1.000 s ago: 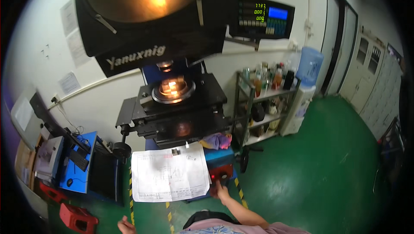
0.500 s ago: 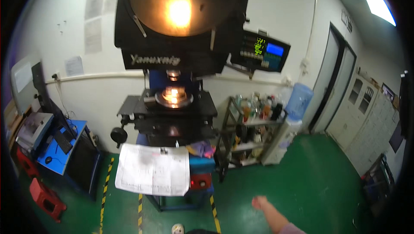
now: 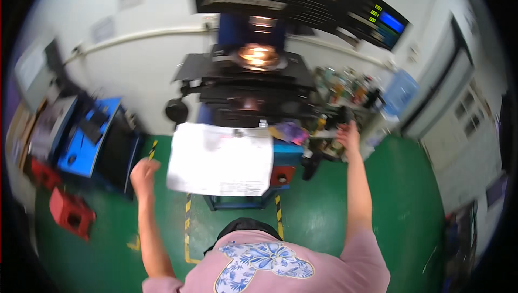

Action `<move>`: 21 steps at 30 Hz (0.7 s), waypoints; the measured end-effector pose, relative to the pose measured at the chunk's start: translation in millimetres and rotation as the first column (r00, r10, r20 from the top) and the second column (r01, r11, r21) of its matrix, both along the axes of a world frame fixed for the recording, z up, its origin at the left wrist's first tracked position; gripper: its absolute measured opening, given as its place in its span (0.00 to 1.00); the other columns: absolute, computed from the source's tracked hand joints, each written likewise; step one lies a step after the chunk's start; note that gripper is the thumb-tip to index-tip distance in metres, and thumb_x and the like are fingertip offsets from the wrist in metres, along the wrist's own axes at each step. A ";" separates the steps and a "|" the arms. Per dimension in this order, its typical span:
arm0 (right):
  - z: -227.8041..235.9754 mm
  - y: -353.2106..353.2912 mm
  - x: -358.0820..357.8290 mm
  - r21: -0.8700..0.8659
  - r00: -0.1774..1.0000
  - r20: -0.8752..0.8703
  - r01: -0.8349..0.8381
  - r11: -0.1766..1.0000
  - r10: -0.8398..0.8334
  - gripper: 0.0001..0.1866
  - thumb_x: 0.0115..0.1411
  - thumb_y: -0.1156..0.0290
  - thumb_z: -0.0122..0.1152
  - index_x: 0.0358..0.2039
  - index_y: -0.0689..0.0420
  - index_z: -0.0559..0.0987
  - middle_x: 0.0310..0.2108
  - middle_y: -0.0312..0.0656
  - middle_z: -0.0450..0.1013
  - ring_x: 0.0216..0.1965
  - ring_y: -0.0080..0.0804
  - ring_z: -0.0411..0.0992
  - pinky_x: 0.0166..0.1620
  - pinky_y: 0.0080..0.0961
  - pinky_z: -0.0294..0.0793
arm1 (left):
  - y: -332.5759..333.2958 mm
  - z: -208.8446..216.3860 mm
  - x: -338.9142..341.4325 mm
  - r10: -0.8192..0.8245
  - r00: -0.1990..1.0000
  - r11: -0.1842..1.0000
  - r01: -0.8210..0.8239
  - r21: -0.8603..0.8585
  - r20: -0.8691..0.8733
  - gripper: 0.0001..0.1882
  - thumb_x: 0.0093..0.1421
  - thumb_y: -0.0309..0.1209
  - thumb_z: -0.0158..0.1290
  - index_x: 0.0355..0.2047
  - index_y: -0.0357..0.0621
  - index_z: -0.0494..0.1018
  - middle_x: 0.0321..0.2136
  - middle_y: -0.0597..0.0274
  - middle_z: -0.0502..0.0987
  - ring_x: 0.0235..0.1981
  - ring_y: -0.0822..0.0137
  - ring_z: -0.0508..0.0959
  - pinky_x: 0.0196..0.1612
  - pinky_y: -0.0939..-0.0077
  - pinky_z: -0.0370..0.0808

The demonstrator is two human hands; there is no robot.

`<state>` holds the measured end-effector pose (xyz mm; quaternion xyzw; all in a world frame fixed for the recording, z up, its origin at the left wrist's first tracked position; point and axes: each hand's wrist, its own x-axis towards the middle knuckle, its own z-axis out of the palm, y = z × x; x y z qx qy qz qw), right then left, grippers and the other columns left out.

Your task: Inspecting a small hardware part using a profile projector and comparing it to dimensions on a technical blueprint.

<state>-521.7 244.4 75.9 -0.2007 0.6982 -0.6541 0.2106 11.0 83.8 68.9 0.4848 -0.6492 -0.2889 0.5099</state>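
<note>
Nearest is the pink shirt (image 3: pixel 334 271). The left hand (image 3: pixel 143 177) has come up beside the paper (image 3: pixel 221 158), over the green floor (image 3: pixel 237 215). It is blurry, so I cannot tell if it is open or closed, but I see nothing in it.

The right hand (image 3: pixel 347 135) has moved most. One second ago it was on the red box (image 3: pixel 284 174). Then it hung over the floor. Now it is up at the right knob (image 3: pixel 345 114), with bent fingers. I cannot tell if they touch it or grip it. So the work seems to have gone from the box to the side of the machine (image 3: pixel 253 96).

The machine stands straight ahead, just behind the paper. The cloth (image 3: pixel 290 132) lies by the paper's right corner. The left knob (image 3: pixel 176 110) has no hand on it. Higher up, the round plate (image 3: pixel 259 58) glows, just as it did before, so the lamp is still on. Farther off, the number box (image 3: pixel 386 20) is lit too.
</note>
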 end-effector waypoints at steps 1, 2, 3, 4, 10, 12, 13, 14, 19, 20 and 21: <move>0.6 -9.4 -3.6 0.019 0.997 0.033 0.075 0.997 -0.075 0.31 0.48 0.39 0.35 0.27 0.58 0.70 0.19 0.34 0.66 0.20 0.23 0.66 0.23 0.16 0.65 | -12.5 6.2 -8.5 -0.116 0.986 0.993 0.112 -0.046 -0.117 0.16 0.49 0.34 0.40 0.14 0.36 0.68 0.14 0.64 0.67 0.18 0.71 0.64 0.23 0.79 0.60; -0.4 -13.3 -7.6 -0.034 0.998 0.058 0.012 0.999 -0.010 0.30 0.48 0.39 0.34 0.24 0.57 0.69 0.16 0.34 0.65 0.18 0.24 0.66 0.22 0.16 0.65 | -19.9 10.5 -18.5 -0.119 0.984 0.993 0.115 -0.040 -0.134 0.17 0.50 0.37 0.39 0.14 0.36 0.68 0.14 0.63 0.67 0.17 0.72 0.63 0.23 0.78 0.59; -1.5 -16.7 -10.7 -0.053 0.995 0.051 0.087 0.995 -0.085 0.30 0.48 0.39 0.34 0.22 0.56 0.68 0.14 0.35 0.64 0.16 0.24 0.65 0.20 0.17 0.64 | -25.1 15.7 -24.5 -0.132 0.982 0.991 0.134 0.007 -0.133 0.18 0.50 0.37 0.38 0.14 0.35 0.67 0.13 0.62 0.65 0.17 0.72 0.61 0.22 0.77 0.57; -4.4 -20.4 -13.2 -0.120 0.998 0.066 -0.017 0.993 0.025 0.29 0.49 0.40 0.33 0.21 0.57 0.67 0.12 0.35 0.64 0.14 0.25 0.64 0.18 0.17 0.64 | -27.6 20.2 -32.5 -0.157 0.979 0.988 0.156 -0.019 -0.128 0.18 0.50 0.37 0.38 0.14 0.36 0.67 0.11 0.63 0.63 0.16 0.72 0.60 0.21 0.76 0.56; 0.1 -18.2 -21.5 -0.086 0.999 -0.029 0.024 0.996 -0.027 0.25 0.52 0.47 0.34 0.22 0.58 0.68 0.09 0.42 0.64 0.10 0.30 0.65 0.14 0.20 0.63 | -23.3 47.9 -69.2 -0.212 0.977 0.977 0.212 -0.029 -0.022 0.17 0.49 0.37 0.41 0.13 0.37 0.69 0.08 0.63 0.61 0.13 0.72 0.60 0.18 0.76 0.54; 7.3 -16.3 -23.3 -0.009 0.998 -0.062 -0.018 1.000 0.017 0.23 0.52 0.50 0.34 0.23 0.57 0.69 0.11 0.40 0.64 0.12 0.29 0.65 0.16 0.20 0.64 | -20.5 52.7 -78.3 -0.168 0.985 0.985 0.167 -0.045 -0.029 0.19 0.50 0.37 0.39 0.11 0.37 0.67 0.06 0.62 0.60 0.12 0.72 0.61 0.17 0.75 0.55; 10.3 -16.7 -23.8 0.049 0.996 -0.088 -0.009 0.999 0.013 0.21 0.53 0.52 0.34 0.24 0.56 0.68 0.13 0.39 0.64 0.13 0.28 0.65 0.18 0.21 0.65 | -19.2 54.0 -82.9 -0.171 0.985 0.984 0.168 -0.066 -0.035 0.19 0.50 0.37 0.39 0.11 0.37 0.67 0.06 0.62 0.60 0.12 0.72 0.61 0.17 0.75 0.55; 14.0 -16.0 -25.0 0.062 0.994 -0.094 -0.047 0.997 0.053 0.18 0.52 0.55 0.35 0.23 0.57 0.68 0.14 0.38 0.64 0.13 0.28 0.65 0.19 0.21 0.66 | -18.1 55.7 -86.5 -0.182 0.980 0.983 0.182 -0.013 -0.081 0.19 0.50 0.37 0.38 0.10 0.36 0.66 0.06 0.63 0.60 0.12 0.72 0.61 0.17 0.75 0.54; 21.6 -15.8 -27.4 0.022 0.976 -0.156 -0.149 0.989 0.151 0.19 0.54 0.59 0.36 0.20 0.60 0.69 0.13 0.38 0.64 0.13 0.27 0.64 0.19 0.21 0.66 | -22.7 77.5 -88.5 -0.193 0.846 0.876 0.377 0.301 -0.498 0.17 0.48 0.37 0.40 0.07 0.43 0.60 0.05 0.73 0.55 0.06 0.79 0.53 0.10 0.83 0.48; 23.1 -15.5 -28.8 0.072 0.980 -0.164 -0.102 0.992 0.113 0.21 0.55 0.59 0.35 0.19 0.61 0.69 0.13 0.39 0.64 0.14 0.26 0.63 0.19 0.21 0.64 | -25.2 83.4 -84.2 -0.207 0.831 0.881 0.388 0.271 -0.516 0.16 0.47 0.39 0.41 0.08 0.49 0.57 0.04 0.77 0.49 0.05 0.82 0.48 0.08 0.86 0.43; 23.2 -15.2 -28.9 0.056 0.981 -0.153 -0.115 0.992 0.123 0.21 0.55 0.59 0.35 0.19 0.62 0.69 0.12 0.38 0.64 0.13 0.26 0.62 0.20 0.21 0.63 | -25.6 87.3 -80.4 -0.178 0.831 0.888 0.366 0.277 -0.527 0.16 0.47 0.38 0.42 0.07 0.49 0.56 0.05 0.78 0.49 0.05 0.83 0.47 0.08 0.87 0.42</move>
